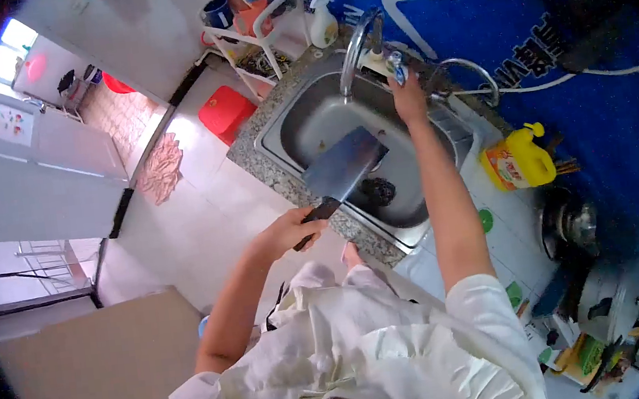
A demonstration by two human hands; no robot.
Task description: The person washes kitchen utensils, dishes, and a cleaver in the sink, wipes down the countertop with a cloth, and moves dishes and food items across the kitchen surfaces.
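My left hand (286, 235) is wrapped round the dark handle of a cleaver (343, 167). The broad blade reaches over the steel sink (302, 115), tilted, with its flat side showing. My right hand (407, 97) stretches to the sink's back rim, beside the base of the chrome faucet (351, 58). Its fingers close on a small shiny blue-and-white thing (398, 69) whose kind I cannot make out. Below the blade, a dark scouring pad or strainer (378, 191) lies in the basin.
A spray bottle (323, 22) stands at the sink's far corner. To the right is a yellow jug (520, 159), with pots (571, 224) beyond it. A white rack (262, 40) and red stool (226, 114) stand left of the counter. A white hose (535, 86) runs along the wall.
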